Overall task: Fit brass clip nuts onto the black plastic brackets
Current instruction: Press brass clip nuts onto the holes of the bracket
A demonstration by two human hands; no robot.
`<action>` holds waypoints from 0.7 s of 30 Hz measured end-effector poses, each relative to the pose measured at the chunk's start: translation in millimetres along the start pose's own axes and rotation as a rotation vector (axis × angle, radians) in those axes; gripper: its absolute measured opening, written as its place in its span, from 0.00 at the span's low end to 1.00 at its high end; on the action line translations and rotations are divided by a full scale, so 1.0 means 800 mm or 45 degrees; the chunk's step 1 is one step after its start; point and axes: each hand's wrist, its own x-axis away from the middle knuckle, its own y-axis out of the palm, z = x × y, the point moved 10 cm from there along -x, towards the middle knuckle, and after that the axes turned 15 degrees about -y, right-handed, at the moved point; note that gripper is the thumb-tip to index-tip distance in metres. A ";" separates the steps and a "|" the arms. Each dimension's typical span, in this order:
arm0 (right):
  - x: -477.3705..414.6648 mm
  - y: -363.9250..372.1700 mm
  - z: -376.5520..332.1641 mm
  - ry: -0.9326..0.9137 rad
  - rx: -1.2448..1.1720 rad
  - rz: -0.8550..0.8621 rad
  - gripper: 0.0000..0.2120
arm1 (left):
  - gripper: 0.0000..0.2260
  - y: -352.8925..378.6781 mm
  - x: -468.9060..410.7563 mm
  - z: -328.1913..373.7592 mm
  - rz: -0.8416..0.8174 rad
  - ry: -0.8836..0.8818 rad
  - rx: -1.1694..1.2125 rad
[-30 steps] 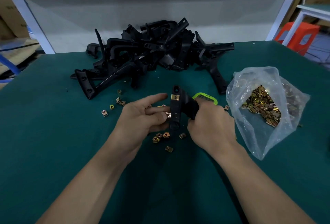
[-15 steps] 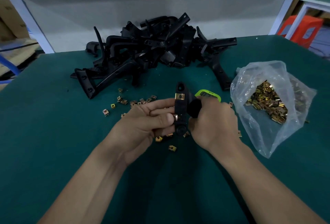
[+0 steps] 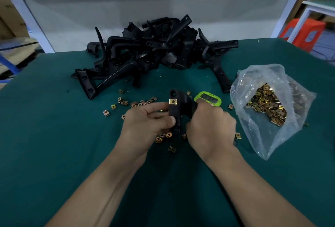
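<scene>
Head view showed a dark green table top (image 3: 54,154). On the left lay small square brass clip nuts (image 3: 106,113), loose, near a big pile of black plastic brackets (image 3: 154,49) at the back. The left hand (image 3: 145,127) pinched the lower half of one bent black plastic bracket (image 3: 178,112), with its thumb pressed on the front and its fingers curled behind. Both hands held that bracket up, just above the table. One shiny brass clip nut (image 3: 172,101) already sat near its top end, under the round hole. The right hand (image 3: 210,129) had its fingers curled round the bracket's other arm. Behind it lay a bright green timer (image 3: 208,98), and further right a clear plastic bag (image 3: 290,136) full of brass nuts.

The step looked like pushing on a second nut, though the thumb hid that spot. Next would likely come a firm push until the nut sat straight over its hole.
</scene>
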 end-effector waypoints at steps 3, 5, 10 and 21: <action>0.001 0.000 -0.002 0.004 0.005 0.003 0.12 | 0.12 0.008 -0.003 -0.014 -0.043 -0.059 0.100; 0.000 0.002 0.000 0.005 -0.023 0.004 0.12 | 0.11 0.007 -0.003 -0.015 -0.009 -0.041 0.101; -0.002 0.006 0.017 0.068 -0.091 0.007 0.16 | 0.01 0.001 0.006 -0.006 0.251 0.094 -0.242; 0.002 0.010 0.004 -0.055 0.045 0.015 0.18 | 0.21 0.008 0.033 0.016 0.802 0.423 -1.167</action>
